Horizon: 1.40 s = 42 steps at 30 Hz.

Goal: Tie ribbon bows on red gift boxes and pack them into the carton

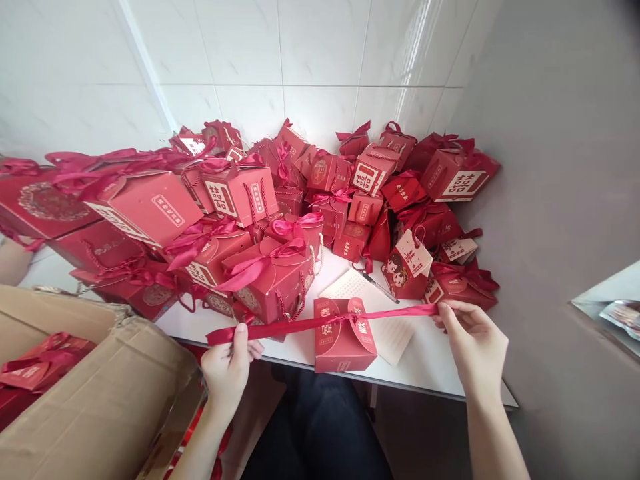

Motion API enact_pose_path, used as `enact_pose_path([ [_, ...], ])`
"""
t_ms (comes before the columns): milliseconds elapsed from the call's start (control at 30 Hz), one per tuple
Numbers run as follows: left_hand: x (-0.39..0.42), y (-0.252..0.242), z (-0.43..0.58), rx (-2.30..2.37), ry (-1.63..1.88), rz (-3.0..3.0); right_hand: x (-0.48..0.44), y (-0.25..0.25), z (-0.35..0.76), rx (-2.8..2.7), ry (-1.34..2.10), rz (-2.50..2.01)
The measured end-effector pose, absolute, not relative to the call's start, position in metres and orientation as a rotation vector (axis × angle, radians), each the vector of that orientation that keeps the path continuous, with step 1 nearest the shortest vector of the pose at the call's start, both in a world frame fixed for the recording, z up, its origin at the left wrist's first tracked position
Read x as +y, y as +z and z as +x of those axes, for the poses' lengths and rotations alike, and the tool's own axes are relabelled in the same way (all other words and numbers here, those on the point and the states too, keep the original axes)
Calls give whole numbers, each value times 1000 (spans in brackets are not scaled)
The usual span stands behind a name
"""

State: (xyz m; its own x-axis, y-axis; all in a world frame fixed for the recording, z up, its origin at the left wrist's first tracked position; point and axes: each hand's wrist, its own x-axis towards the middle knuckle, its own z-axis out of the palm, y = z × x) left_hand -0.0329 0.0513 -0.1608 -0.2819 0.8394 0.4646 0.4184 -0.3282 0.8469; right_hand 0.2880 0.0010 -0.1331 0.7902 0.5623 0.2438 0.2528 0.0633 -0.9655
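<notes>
A small red gift box point(345, 347) with pale lettering sits at the front edge of the white table. Across its top runs a red ribbon point(295, 327), knotted over the middle of the lid and stretched out to both sides. My left hand point(227, 367) pinches one end between thumb and fingers, left of the box. The other end is pinched in my right hand point(470, 340), out to the right. Behind the box lie an open notebook point(395, 337) and a pen point(375, 287).
Many red gift boxes point(240, 193) with bows are piled along the white table point(430, 363) against the tiled wall. An open cardboard box point(100, 393) with red boxes inside stands at left. A grey wall point(565, 200) bounds the right. Part of another person's arm point(13, 260) shows far left.
</notes>
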Motion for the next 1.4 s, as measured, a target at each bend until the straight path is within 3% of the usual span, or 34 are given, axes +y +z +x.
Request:
enact_pose_path([
  [667, 53, -187, -42, 1406, 1557, 1025, -11, -144, 297, -650, 214, -1643],
  [900, 53, -187, -43, 1428, 1550, 1091, -14, -151, 299, -626, 229, -1593],
  [1167, 49, -93, -41, 1448, 2100, 1884, -3, -63, 265, -806, 189, -1299],
  [1300, 68, -32, -12, 1307, 1800, 2271, 15, -9, 234, -1138, 148, -1195],
  [1400, 84, -5, 17, 1065, 1574, 2245, 25, 13, 216, -1358, 174, -1185],
])
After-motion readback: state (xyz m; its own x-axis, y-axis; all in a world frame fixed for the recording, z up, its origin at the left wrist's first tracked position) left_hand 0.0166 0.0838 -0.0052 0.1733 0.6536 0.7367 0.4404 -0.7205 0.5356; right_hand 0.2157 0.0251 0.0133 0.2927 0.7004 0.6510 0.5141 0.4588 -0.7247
